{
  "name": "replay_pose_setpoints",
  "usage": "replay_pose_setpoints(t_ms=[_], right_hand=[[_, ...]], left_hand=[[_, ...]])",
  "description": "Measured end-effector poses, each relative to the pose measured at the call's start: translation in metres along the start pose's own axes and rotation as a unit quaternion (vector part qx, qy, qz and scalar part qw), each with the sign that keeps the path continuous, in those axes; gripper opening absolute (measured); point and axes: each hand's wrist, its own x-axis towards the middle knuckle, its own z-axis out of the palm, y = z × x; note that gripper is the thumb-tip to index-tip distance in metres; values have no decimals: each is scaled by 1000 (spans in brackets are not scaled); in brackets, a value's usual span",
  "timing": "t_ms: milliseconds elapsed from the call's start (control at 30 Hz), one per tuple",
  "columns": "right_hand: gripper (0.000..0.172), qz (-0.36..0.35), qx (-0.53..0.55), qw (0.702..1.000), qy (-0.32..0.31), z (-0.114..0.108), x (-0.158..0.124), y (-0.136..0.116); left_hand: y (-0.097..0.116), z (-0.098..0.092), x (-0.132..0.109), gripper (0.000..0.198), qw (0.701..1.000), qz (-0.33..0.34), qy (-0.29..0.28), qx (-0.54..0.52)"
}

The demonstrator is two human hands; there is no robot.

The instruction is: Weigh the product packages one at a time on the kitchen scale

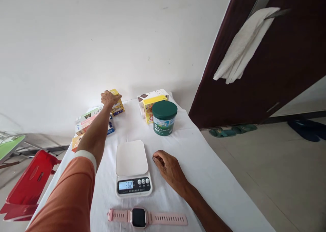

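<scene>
My left hand (109,98) reaches to the far left of the table and is closed around the top of a yellow box (118,106) with dark lettering. My right hand (168,169) rests on the white cloth just right of a white kitchen scale (131,158). Its fingers are curled together, and nothing shows in them. The scale's platform is bare and its lit display reads 362. Beyond my right hand stands a green tub (164,118) with a dark green lid.
Several flat boxes (88,121) lie at the left, partly behind my left arm. A yellow box (149,110) and a white box (141,106) stand behind the tub. A pink smartwatch (139,217) lies near the front. A red chair (28,188) stands left of the table.
</scene>
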Motion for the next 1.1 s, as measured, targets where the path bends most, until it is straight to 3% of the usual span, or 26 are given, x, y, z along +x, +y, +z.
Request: replay_pose_setpoints(t_ms=[133,300,467,667,833,1100], right_hand=[[17,-1,-4,1000,1,1,1,-1],[17,1,-9,1000,0,0,2,-2],[15,2,-14,1000,-4,0,3,-2],[13,-1,-20,1000,1,1,3,-1],[13,4,-32,999,0,1,5,-2],[14,4,-42,999,3,0,5,-4]], left_hand=[[-5,-9,-12,88,999,50,19,-3],[-5,-39,-46,89,989,143,44,-18],[-19,-78,-106,89,971,230,55,-46],[-65,-106,-192,88,947,317,23,-56],[-89,-115,-234,87,945,322,-4,-59],[-95,-103,-256,90,958,280,3,-66]])
